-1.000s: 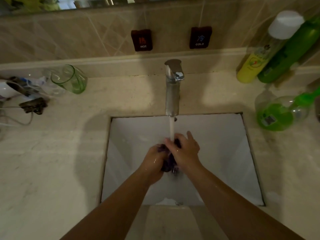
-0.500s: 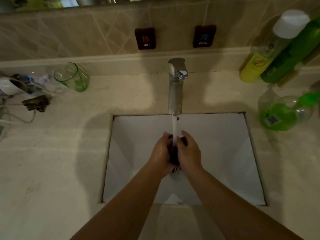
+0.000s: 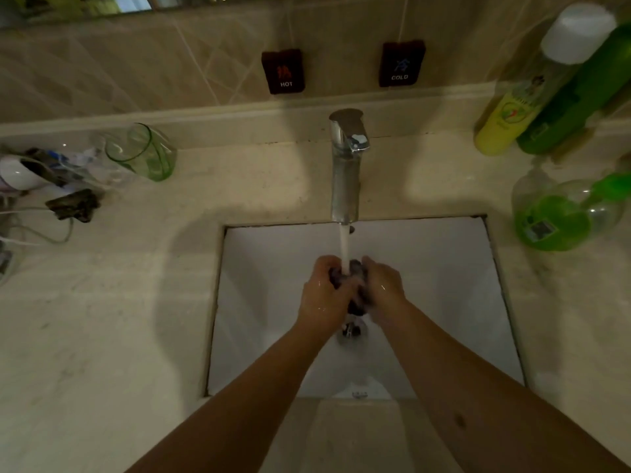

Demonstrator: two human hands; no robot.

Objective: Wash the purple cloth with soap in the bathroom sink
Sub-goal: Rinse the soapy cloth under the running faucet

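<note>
The purple cloth (image 3: 355, 278) is bunched into a dark wet wad between my two hands, over the middle of the white rectangular sink (image 3: 444, 268). My left hand (image 3: 324, 295) grips its left side and my right hand (image 3: 384, 290) grips its right side. A stream of water (image 3: 344, 244) falls from the chrome faucet (image 3: 346, 165) straight onto the cloth between my fingers. Most of the cloth is hidden inside my hands. The drain (image 3: 350, 331) shows just below them.
A green glass (image 3: 143, 153) and tangled cables with small items (image 3: 51, 192) sit on the left counter. A yellow bottle (image 3: 512, 114), a dark green bottle (image 3: 580, 97) and a green soap dispenser (image 3: 560, 216) stand at the right. HOT (image 3: 283, 71) and COLD (image 3: 401, 63) tags hang on the tiled wall.
My hands have shifted around the cloth under the stream, from the right hand lying over the left to both hands side by side, squeezing the wad.
</note>
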